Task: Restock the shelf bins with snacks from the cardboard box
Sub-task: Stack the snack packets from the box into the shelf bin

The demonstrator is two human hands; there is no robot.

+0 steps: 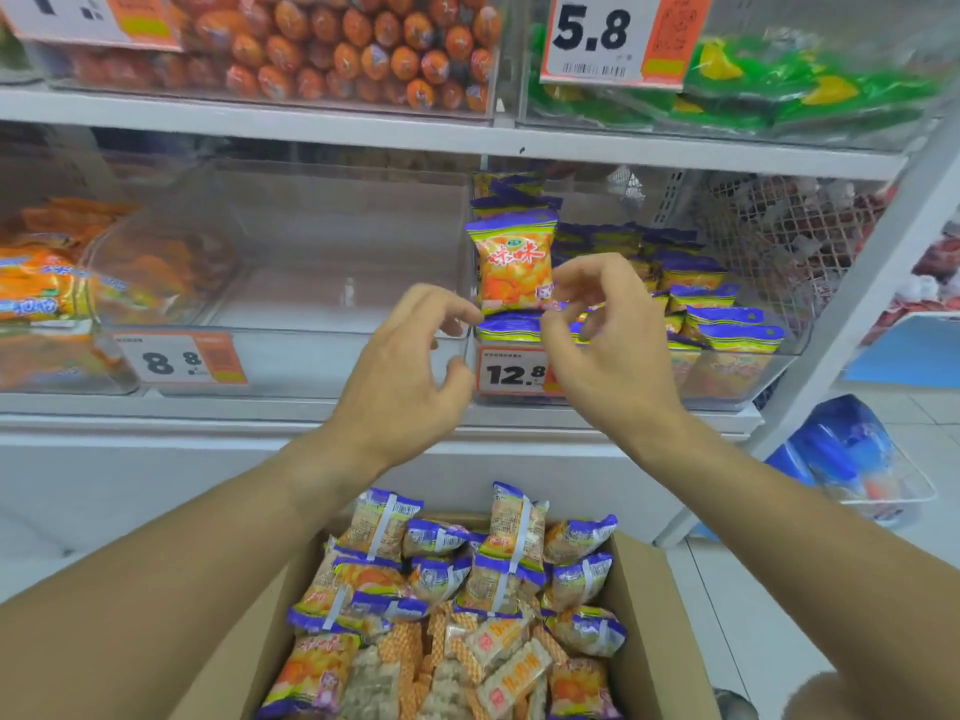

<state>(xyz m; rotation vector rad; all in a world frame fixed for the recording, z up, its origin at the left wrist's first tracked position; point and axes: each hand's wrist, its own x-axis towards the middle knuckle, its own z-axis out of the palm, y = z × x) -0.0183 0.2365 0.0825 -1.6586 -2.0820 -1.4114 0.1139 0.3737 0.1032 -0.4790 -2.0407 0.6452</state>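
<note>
On the shelf, a snack packet (pixel 514 267) stands upright, front outward, between loosely curled, empty hands (pixel 511 345).

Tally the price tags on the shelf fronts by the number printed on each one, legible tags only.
5.8 tag: 1
8.8 tag: 1
12.8 tag: 1
Total: 3
A fourth tag at upper left is cut off by the frame edge, so it is left out.

Head cam, close, faces fwd-down at shelf (pixel 363 142).
</note>
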